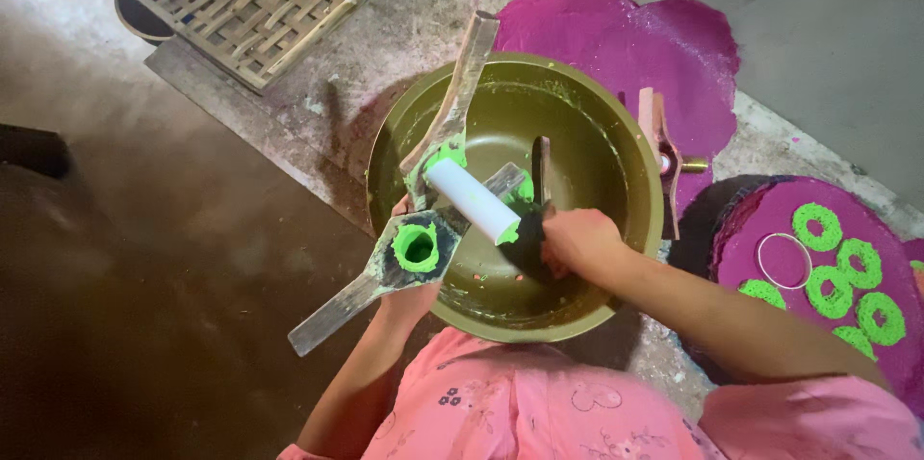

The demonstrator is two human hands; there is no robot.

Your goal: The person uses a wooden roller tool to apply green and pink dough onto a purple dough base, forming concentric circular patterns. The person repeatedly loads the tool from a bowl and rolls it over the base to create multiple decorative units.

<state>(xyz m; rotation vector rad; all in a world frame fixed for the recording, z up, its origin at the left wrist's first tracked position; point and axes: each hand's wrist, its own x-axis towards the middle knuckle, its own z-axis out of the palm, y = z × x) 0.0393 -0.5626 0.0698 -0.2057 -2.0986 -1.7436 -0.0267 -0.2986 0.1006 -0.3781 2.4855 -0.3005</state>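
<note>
While the right hand (577,241) grips it, the white roller (474,200) slants (up-left) across the bowl (626,162).

A woven bamboo tray (252,12) lies far left on the concrete floor (828,27), with orange and green rings on purple sheets at its far edge. A large purple sheet (626,37) lies far right. Near right, another purple round mat (770,219) carries bright green rings (821,226) and one thin metal hoop (783,261).
</note>
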